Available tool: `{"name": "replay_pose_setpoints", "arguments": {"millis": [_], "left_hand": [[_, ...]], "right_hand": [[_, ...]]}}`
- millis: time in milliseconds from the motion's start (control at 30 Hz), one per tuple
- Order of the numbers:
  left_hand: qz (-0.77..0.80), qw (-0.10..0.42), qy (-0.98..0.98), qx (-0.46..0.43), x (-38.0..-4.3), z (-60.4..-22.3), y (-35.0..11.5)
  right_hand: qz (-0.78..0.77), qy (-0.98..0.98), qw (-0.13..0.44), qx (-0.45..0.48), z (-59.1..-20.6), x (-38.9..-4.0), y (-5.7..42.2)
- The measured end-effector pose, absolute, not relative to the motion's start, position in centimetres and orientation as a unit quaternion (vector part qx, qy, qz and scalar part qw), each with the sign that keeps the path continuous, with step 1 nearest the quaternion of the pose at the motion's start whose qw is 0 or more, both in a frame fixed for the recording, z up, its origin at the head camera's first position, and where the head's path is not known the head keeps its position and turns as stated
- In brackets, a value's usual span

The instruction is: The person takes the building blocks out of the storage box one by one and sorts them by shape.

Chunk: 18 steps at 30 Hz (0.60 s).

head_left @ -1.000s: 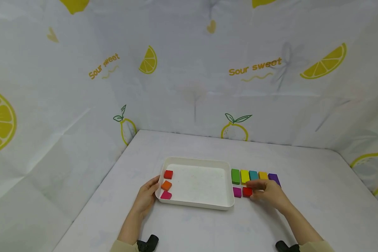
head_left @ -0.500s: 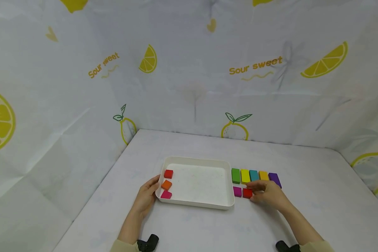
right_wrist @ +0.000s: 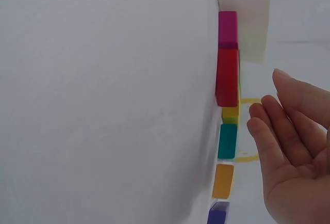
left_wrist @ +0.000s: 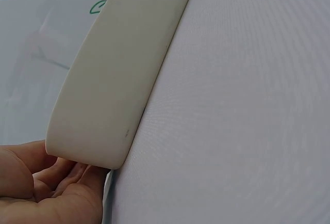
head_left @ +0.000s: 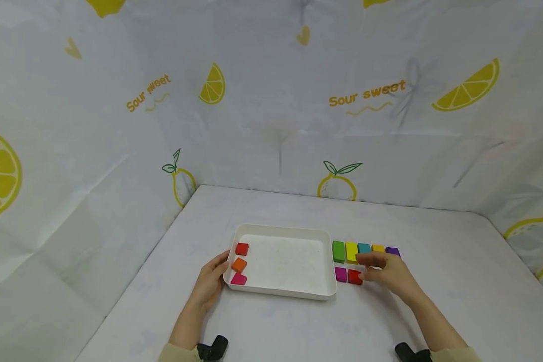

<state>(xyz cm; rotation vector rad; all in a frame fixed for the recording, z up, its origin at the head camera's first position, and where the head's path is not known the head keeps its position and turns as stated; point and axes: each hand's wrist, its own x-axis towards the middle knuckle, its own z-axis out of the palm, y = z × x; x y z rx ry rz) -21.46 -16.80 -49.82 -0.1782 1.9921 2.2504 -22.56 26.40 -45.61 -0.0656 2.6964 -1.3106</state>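
The white tray (head_left: 285,261) lies on the tabletop (head_left: 271,324), nearer to its left edge than to its right one; the left hand (head_left: 210,285) grips the tray's left end — I suppose, to keep it from sliding. The right hand (head_left: 391,274) hovers by the loose blocks with thumb and fingers parted, pinching nothing; it is near the red block (head_left: 355,277), which lies beside the magenta block (head_left: 341,274); farther toward the back edge, the green block (head_left: 338,252), yellow block (head_left: 351,253), teal block (head_left: 364,248), amber block (head_left: 377,248) and purple block (head_left: 392,251) make a row, probably for easy picking. Inside the tray, a red piece (head_left: 242,249), an orange piece (head_left: 239,265) and a pink piece (head_left: 238,279) keep to the left wall, perhaps for good order.

In the head view, the right hand partly covers the teal, amber and purple blocks; the tabletop's near edge is cut off; the left fingertips are hard to make out — the tray hides them.
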Motion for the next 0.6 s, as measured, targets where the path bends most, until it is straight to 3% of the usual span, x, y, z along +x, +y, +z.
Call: {"name": "replay_pose_setpoints", "arguments": {"millis": [600], "left_hand": [[0.751,0.064,0.656,-0.051,-21.7,-50.0,-16.9]], "right_hand": [[-0.545,0.829,0.092,-0.086,-43.5,-22.8,19.6]]}}
